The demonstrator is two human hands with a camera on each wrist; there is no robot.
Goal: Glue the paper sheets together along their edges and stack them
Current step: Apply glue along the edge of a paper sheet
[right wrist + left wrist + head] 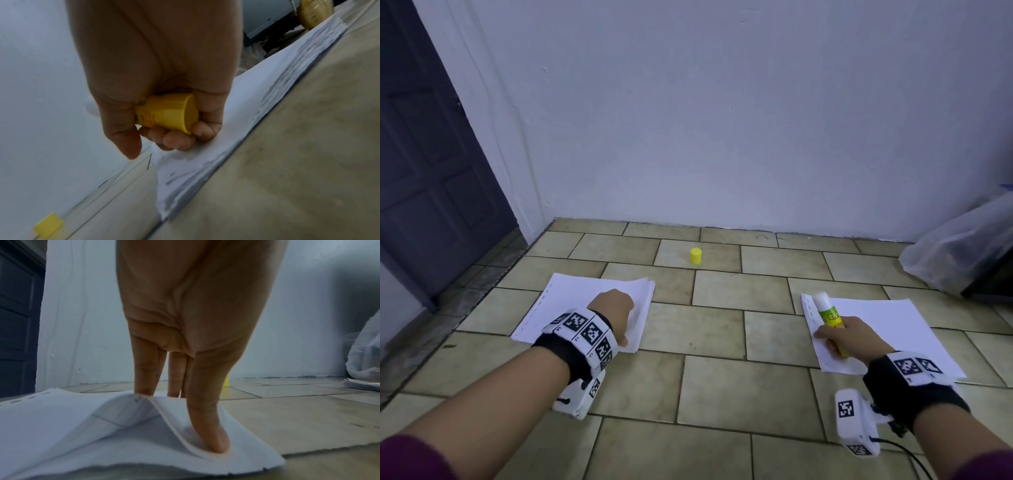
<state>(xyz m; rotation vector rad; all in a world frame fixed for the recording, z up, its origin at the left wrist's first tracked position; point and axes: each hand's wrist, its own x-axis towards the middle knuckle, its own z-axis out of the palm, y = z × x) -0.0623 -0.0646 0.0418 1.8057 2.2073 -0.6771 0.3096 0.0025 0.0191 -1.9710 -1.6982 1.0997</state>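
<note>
far left, a dark door (431,154) is standing against the white wall (722,102). coming right of the door, the left pile of paper (565,301) is lying on the tiled floor (722,342), and the left hand (613,311) is working on it: the left wrist view is showing the thumb (207,426) tucked under a curled-up top sheet (127,412) with the fingers (144,369) on its other side, so the hand is pinching that sheet and lifting its corner off the pile. further right from the door, a yellow cap (695,256) is standing alone on the tiles near the wall, apart from both piles. right again, the right pile of paper (893,329) is lying flat, and the right hand (849,339) is resting on its near-left edge, fingers wrapped tight round an uncapped glue stick (828,318), white tip pointing away from the person. a clear plastic bag (962,246) is sitting farthest from the door. judging progress: the right pile looks like the glued stack building up, the left pile is looking thick, so plenty of sheets seem left to glue and stack.
</note>
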